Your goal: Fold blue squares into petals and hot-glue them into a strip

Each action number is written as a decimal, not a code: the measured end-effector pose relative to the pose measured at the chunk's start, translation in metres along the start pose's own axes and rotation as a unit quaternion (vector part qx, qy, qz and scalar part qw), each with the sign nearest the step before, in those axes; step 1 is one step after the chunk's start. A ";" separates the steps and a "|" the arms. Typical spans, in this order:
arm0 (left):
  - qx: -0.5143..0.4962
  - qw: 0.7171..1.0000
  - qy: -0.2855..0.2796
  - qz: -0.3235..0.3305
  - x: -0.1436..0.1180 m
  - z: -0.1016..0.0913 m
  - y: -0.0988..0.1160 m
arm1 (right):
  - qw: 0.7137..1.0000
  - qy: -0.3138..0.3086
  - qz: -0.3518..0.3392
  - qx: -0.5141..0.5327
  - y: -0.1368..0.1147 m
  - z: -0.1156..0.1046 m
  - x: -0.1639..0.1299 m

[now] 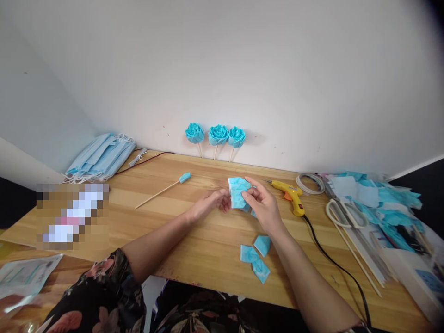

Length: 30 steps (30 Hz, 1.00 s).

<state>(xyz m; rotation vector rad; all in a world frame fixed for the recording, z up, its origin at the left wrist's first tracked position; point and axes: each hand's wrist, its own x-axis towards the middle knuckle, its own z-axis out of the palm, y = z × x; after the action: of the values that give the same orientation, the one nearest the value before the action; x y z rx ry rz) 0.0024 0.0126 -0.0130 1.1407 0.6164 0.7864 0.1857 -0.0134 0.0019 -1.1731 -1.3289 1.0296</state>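
My right hand (262,203) pinches a light-blue crinkled fabric piece (237,192) with a white edge, thumb in front and forefinger at its top. More blue fabric shows below, partly hidden by that hand. At the piece's left edge is my left hand (218,201), its fingers curled inward; whatever they hold, if anything, is hidden. Below my right wrist, several small cut blue fabric pieces (250,253) lie on the wooden table (194,247). To the left lies a wooden stick (157,194) with a small blue roll (185,177) on its tip.
Three blue fabric roses (218,135) on sticks lean against the wall. A yellow glue gun (293,196) with a black cord, a tape roll (310,183), scissors (346,213) and blue scraps (395,199) lie right. Folded face masks (100,155) are piled back left.
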 end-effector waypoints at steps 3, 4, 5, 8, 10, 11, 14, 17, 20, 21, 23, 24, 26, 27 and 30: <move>0.067 0.998 -0.002 0.006 -0.002 0.000 0.006 | 1.000 0.011 0.005 0.009 0.001 -0.002 0.002; 0.086 0.996 -0.001 0.003 -0.003 0.001 0.007 | 1.000 0.009 0.005 0.009 0.002 -0.002 0.002; 0.096 0.995 0.002 -0.003 -0.003 0.001 0.008 | 1.000 0.007 0.003 0.007 0.002 -0.002 0.002; 0.089 0.996 0.014 -0.014 -0.003 0.001 0.006 | 1.000 0.002 -0.005 -0.013 0.002 -0.001 0.001; 0.078 0.997 0.020 -0.011 -0.002 0.001 0.003 | 1.000 0.001 -0.005 -0.030 0.002 -0.001 0.000; 0.073 0.997 0.023 -0.009 -0.001 0.001 0.002 | 0.999 0.000 -0.004 -0.041 0.001 -0.001 0.000; 0.064 0.997 0.031 -0.002 0.000 -0.001 -0.001 | 0.997 -0.013 -0.012 -0.078 0.001 -0.002 -0.001; 0.066 0.998 0.022 0.005 -0.001 -0.003 0.000 | 0.997 -0.016 -0.012 -0.080 0.002 -0.002 -0.001; 0.065 0.998 -0.010 0.012 -0.002 -0.003 0.003 | 0.998 -0.007 -0.002 -0.056 0.003 -0.001 -0.001; 0.066 0.998 -0.017 0.014 -0.003 -0.003 0.004 | 0.999 -0.007 -0.002 -0.049 0.003 -0.001 -0.001; 0.070 0.997 -0.020 0.007 -0.003 -0.001 0.005 | 0.999 -0.011 -0.005 -0.044 0.003 -0.001 -0.001; 0.071 0.997 -0.014 -0.001 -0.003 -0.001 0.005 | 0.999 -0.012 -0.008 -0.046 0.002 0.000 -0.001; 0.066 0.998 0.002 -0.019 -0.003 0.000 0.004 | 0.999 -0.012 -0.009 -0.051 0.001 0.001 -0.002; 0.061 0.998 0.009 -0.026 -0.003 0.000 0.004 | 0.999 -0.012 -0.007 -0.052 0.001 0.001 -0.002; 0.058 0.997 0.024 -0.036 -0.001 0.000 0.001 | 0.999 -0.012 0.005 -0.052 0.001 0.002 -0.003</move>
<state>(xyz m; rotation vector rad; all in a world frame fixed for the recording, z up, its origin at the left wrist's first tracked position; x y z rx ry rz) 0.0015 0.0121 -0.0120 1.2016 0.7476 0.7262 0.1836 -0.0161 0.0004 -1.2486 -1.4106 0.9934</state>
